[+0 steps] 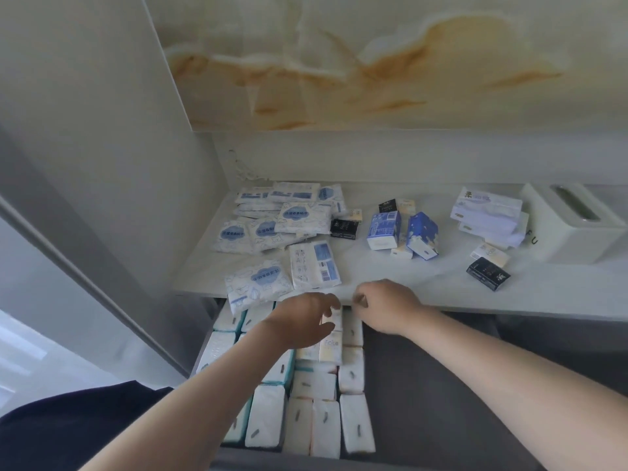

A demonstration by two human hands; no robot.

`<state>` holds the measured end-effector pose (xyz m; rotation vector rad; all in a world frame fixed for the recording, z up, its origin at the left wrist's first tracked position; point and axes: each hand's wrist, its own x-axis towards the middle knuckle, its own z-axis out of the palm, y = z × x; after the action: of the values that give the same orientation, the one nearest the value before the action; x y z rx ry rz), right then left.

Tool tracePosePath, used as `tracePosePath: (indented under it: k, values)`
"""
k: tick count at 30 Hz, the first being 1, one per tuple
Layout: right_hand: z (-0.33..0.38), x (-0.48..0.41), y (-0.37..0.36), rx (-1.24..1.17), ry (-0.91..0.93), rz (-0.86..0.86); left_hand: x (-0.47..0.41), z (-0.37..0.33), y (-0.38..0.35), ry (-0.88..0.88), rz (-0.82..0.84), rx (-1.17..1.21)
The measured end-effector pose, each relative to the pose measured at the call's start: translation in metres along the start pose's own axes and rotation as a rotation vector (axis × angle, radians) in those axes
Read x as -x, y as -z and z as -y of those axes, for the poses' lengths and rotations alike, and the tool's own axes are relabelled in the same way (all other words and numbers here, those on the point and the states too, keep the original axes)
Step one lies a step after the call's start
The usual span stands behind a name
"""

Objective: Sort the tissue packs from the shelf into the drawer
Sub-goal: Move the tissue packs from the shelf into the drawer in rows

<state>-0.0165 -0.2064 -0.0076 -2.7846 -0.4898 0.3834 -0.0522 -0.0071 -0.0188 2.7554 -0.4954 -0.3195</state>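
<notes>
The open drawer (pixel 441 385) below the shelf (pixel 407 277) holds rows of white tissue packs (pixel 326 426) on its left side. My left hand (pixel 302 321) reaches over them and pinches a small cream pack (pixel 335 317) at the drawer's back, just above another cream pack (pixel 331 350). My right hand (pixel 387 305) hovers beside it at the shelf's front edge, fingers curled, with nothing visible in them. On the shelf lie a pile of white-and-blue flat packs (pixel 282 215), two blue packs (pixel 384 229), black mini packs (pixel 488 275) and lilac packs (pixel 486 212).
A white tissue box (pixel 574 222) stands at the shelf's right end. A grey cabinet wall (pixel 102 164) closes off the left side. The right half of the drawer shows bare dark lining. One flat pack (pixel 255 287) overhangs the shelf's front edge.
</notes>
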Motion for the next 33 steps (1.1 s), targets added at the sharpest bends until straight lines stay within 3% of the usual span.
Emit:
tracePosePath:
  k: [4,10,16,20,23,29,33]
  values:
    - [-0.044,-0.016,0.044,0.049,-0.005,-0.140,-0.030,-0.020,0.018,0.000,-0.050,0.079]
    - [-0.104,-0.046,0.075,0.428,0.123,-0.317,-0.103,-0.038,0.037,0.015,-0.227,-0.003]
    - [-0.120,-0.096,0.078,0.546,0.090,-0.125,-0.186,-0.034,0.052,0.068,-0.303,-0.257]
    - [-0.119,-0.120,0.079,0.606,0.074,0.004,-0.224,-0.021,0.054,0.110,-0.235,-0.267]
    - [-0.129,-0.133,0.082,0.440,0.089,-0.002,-0.243,-0.016,0.056,0.097,-0.166,-0.246]
    - [-0.160,-0.161,0.109,-0.054,-0.014,-0.239,-0.274,0.001,0.051,0.139,-0.068,-0.422]
    - [-0.168,-0.182,0.105,-0.064,-0.125,-0.236,-0.286,0.004,0.045,0.136,-0.034,-0.467]
